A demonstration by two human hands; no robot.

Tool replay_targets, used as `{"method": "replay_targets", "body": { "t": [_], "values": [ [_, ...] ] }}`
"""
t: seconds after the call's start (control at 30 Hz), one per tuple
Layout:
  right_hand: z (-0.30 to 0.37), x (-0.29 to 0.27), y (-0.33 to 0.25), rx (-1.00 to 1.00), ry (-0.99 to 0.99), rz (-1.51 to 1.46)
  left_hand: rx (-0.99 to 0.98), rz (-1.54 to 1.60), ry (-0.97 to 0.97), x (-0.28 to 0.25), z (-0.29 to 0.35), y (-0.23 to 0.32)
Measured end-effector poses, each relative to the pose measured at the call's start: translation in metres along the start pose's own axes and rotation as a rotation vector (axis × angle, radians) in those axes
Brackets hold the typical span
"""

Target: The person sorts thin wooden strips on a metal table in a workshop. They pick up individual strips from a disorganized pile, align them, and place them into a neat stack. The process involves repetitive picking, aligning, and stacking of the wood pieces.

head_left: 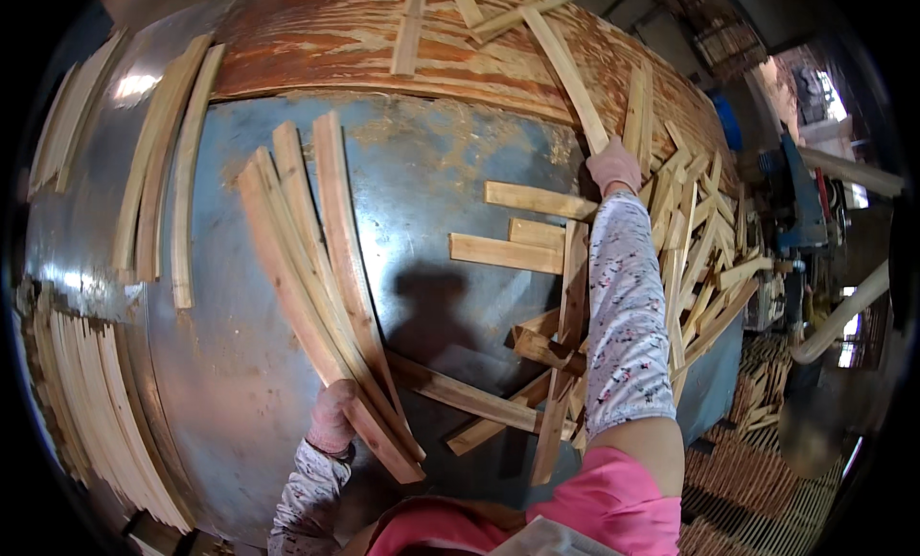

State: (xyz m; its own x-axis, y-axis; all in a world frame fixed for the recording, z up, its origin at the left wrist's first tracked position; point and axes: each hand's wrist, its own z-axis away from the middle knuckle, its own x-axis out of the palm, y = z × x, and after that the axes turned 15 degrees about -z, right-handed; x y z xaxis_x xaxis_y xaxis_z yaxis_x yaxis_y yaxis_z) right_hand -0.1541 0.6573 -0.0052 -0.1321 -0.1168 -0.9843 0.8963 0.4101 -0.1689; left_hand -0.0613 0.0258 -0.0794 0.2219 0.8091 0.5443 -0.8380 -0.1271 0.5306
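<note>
My left hand (333, 417), in a pinkish glove, is closed on the left edge of a fanned group of long wooden strips (292, 264), near their lower end. More than one strip lies there overlapping, and how many the fingers grip is hidden. Another strip (345, 225) rests along the right side of this group. Far out to the right, my gloved right hand (614, 166) grasps the near end of a long pale wooden strip (565, 72), which slants away to the upper left. Beside that hand leans a heap of jumbled wooden strips (685, 240).
Short wooden pieces (508, 252) and crossed strips lie right of centre on the metal tabletop (225, 383). Sorted rows of strips (110, 403) line the left side. A worn wooden board (316, 43) spans the far side; blue machinery (803, 196) stands at right.
</note>
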Motion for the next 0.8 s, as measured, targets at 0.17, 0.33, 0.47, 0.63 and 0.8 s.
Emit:
{"method": "replay_targets", "body": {
  "t": [0.17, 0.33, 0.47, 0.63, 0.8],
  "values": [
    [0.027, -0.046, 0.013, -0.199, 0.079, -0.579, 0.191, -0.257, 0.008, 0.021, 0.018, 0.021],
    [0.108, -0.156, -0.016, -0.358, -0.608, -1.668, 0.441, -0.817, 0.362, -0.027, 0.092, 0.029],
    [0.201, -0.174, -0.063, -0.551, -0.967, -1.776, 0.425, -1.688, 0.86, -0.072, 0.19, 0.045],
    [0.35, -0.116, -0.096, -0.219, -1.075, -1.799, 0.054, -2.076, 0.917, -0.156, 0.265, 0.001],
    [0.458, -0.03, -0.109, 0.117, -1.271, -1.807, 0.289, -1.826, 0.695, -0.166, 0.309, 0.009]
  ]
}}
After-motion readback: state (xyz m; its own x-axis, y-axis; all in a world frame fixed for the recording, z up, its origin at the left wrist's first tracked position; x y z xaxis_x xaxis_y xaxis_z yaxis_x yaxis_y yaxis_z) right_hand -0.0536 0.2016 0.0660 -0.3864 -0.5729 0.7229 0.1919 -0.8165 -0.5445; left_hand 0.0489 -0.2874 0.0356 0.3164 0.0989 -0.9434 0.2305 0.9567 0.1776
